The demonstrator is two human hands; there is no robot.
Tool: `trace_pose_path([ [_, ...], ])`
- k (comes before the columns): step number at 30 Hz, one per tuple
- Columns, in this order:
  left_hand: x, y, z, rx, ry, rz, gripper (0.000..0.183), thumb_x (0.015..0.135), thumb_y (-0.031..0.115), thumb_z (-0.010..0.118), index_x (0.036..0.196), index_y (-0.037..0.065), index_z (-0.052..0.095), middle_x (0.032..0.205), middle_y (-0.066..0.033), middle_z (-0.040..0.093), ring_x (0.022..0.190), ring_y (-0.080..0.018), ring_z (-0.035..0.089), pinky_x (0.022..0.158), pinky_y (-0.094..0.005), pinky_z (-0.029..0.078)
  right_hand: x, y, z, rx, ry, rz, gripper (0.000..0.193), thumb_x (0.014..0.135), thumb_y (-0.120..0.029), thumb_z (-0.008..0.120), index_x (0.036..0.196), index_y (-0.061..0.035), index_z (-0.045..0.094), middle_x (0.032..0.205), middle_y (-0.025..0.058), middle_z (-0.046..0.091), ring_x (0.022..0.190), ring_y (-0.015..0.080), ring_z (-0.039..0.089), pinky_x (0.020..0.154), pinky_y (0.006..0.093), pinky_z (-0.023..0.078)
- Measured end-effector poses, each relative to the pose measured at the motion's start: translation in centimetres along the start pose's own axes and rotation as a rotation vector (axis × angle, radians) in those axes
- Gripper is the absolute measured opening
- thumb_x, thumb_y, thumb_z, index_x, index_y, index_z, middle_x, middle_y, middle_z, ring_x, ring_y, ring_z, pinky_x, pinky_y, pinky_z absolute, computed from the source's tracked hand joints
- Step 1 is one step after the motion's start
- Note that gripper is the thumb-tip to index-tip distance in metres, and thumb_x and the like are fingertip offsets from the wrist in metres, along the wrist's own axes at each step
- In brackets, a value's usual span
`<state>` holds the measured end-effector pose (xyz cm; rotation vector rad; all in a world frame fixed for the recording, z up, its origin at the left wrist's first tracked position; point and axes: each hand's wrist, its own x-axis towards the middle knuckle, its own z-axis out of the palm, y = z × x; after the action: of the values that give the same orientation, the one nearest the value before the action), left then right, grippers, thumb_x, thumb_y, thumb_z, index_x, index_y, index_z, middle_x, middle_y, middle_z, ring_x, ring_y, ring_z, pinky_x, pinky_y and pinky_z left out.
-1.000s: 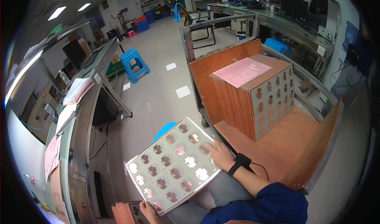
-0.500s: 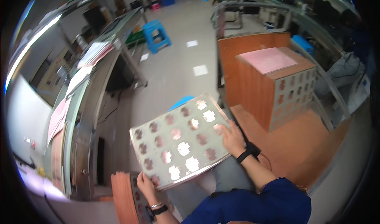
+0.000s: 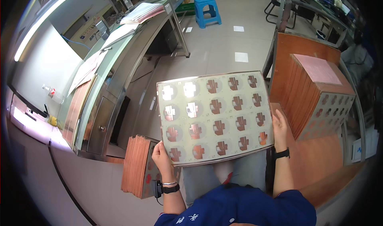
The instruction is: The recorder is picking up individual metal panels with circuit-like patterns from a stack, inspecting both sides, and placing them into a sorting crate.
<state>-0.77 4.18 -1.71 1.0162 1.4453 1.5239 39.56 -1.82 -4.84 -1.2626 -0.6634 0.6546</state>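
A pale green circuit board panel point(image 3: 227, 114) with rows of shiny copper patches is held up over my lap, its face tilted toward me. My left hand point(image 3: 162, 158) is closed on its lower left corner, thumb at the front edge. At the right edge, my right hand point(image 3: 280, 126) grips the panel with the fingers pointing upward; part of that hand is hidden behind the edge. Several copper patches at the left of the panel glare with reflected light.
To the right, a tall stack of similar panels point(image 3: 329, 110) with a pink sheet point(image 3: 317, 69) on top stands on a brown-boarded cart point(image 3: 319, 156). Another stack point(image 3: 135, 166) sits low at my left. A glass-topped bench point(image 3: 105, 72) with papers runs along the left; a blue stool point(image 3: 207, 11) stands beyond.
My view has turned left. The panel has swung from slanting to nearly level, and my right hand has shifted from over its upper right edge to lower along its right side.
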Motion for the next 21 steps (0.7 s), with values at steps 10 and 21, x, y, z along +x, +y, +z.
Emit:
trace_pose_path([
  [10, 0.6, -0.2, -1.6, -0.101, 0.005, -0.074, 0.025, 0.097, 0.017, 0.047, 0.097, -0.003, 0.061, 0.088, -0.0035, 0.064, 0.076, -0.0079, 0.058, 0.068, -0.0218, 0.048, 1.7, -4.3, -0.9, 0.147, -0.203, 0.280, 0.029, 0.098, -0.016, 0.045, 0.116, 0.0039, 0.054, 0.101, 0.0047, 0.061, 0.091, 0.0089, 0.055, 0.077, 0.0227, 0.046],
  [21, 1.0, 0.6, -2.7, -0.327, -0.247, -0.227, 0.025, 0.097, 0.022, 0.047, 0.093, 0.000, 0.059, 0.084, -0.0041, 0.063, 0.073, -0.0086, 0.059, 0.067, -0.0210, 0.048, 1.7, -2.5, -1.8, 0.098, -0.083, 0.203, 0.024, 0.097, -0.015, 0.045, 0.104, 0.0038, 0.058, 0.097, 0.0043, 0.062, 0.088, 0.0097, 0.057, 0.079, 0.0240, 0.045],
])
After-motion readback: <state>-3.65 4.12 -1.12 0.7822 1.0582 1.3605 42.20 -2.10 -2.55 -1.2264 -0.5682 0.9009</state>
